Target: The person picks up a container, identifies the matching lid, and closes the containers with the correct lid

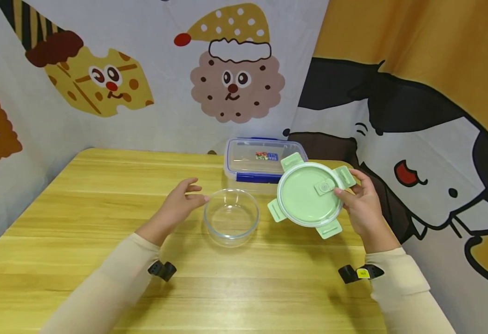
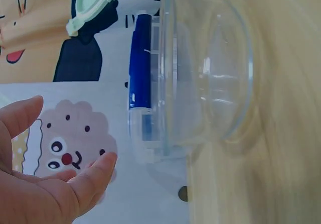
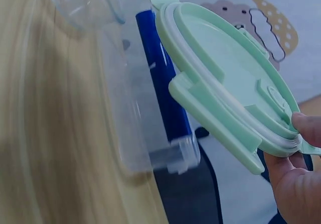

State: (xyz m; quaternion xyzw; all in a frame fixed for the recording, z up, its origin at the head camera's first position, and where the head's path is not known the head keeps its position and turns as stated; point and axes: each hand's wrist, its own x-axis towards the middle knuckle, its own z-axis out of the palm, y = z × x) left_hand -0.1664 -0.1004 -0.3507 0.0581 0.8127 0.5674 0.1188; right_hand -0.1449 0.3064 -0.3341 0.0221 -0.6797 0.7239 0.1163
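Note:
A round clear glass bowl stands on the table in the head view. My left hand is just left of its rim, fingers extended and holding nothing. In the left wrist view the hand appears apart from the bowl. My right hand pinches a round green lid by its right edge, thumb on top and fingers beneath. The lid is tilted above the table, its side flaps spread outward. In the right wrist view the lid shows a white seal around its edge.
Behind the bowl and lid sits a rectangular clear plastic container with blue clips, near the back of the wooden table. A curtain with cartoon prints hangs along the back and sides.

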